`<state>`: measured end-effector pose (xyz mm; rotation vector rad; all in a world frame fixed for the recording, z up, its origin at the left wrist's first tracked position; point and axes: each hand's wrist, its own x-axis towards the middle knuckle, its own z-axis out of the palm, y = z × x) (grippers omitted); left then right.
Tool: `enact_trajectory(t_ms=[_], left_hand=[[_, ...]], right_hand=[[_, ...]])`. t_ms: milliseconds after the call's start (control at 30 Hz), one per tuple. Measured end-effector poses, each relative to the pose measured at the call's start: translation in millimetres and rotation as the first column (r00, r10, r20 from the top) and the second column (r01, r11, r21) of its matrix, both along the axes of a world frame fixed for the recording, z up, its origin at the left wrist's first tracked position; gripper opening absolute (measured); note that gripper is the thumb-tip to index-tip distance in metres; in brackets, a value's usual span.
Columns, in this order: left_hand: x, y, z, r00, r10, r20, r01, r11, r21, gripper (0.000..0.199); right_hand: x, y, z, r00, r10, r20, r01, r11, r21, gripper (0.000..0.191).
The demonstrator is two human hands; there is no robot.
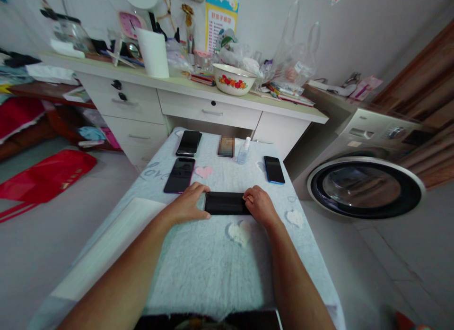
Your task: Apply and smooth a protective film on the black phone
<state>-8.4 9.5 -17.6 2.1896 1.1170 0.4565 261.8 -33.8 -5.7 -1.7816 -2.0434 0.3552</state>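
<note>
A black smartphone point(227, 204) lies sideways, screen up, on the cloth-covered table point(209, 273) in front of me. My left hand point(189, 203) grips its left end, thumb at the near corner and fingers at the far one. At the other end, my right hand point(259, 204) is closed, its curled fingers resting on the screen. Whatever those fingers pinch, if anything, is too small to make out. Another dark phone point(180, 175) with a reddish edge lies just beyond my left hand.
Farther back are stacked dark phones point(189, 143), a blurred brown item point(226, 146) and a clear spray bottle point(243, 151). A blue-edged phone point(274, 170) lies at the right. White paper point(117, 245) runs along the left edge. A desk point(209, 103) and washing machine point(365, 183) stand beyond.
</note>
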Motion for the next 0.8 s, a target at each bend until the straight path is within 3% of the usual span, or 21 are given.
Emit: enact_trajectory(t_ms=[367,567,800], left_hand=[[0.9,-1.4,5.1,0.998,0.049,-0.025,-0.050,0.998,-0.034,0.064],[-0.2,0.7,-1.3,1.000,0.016,0.020,-0.017,1.000,0.006,0.061],[2.5,-2.3,3.7,0.999,0.033,0.014,-0.033,0.999,0.006,0.060]], right_hand=[[6.1,1.4,0.7,0.997,-0.080,0.004,0.080,0.997,0.015,0.018],[8.0,1.9,0.4,0.988,-0.128,-0.089,0.135,0.988,0.076,0.021],[8.3,2.0,3.5,0.973,-0.194,-0.128,0.202,0.978,0.050,0.022]])
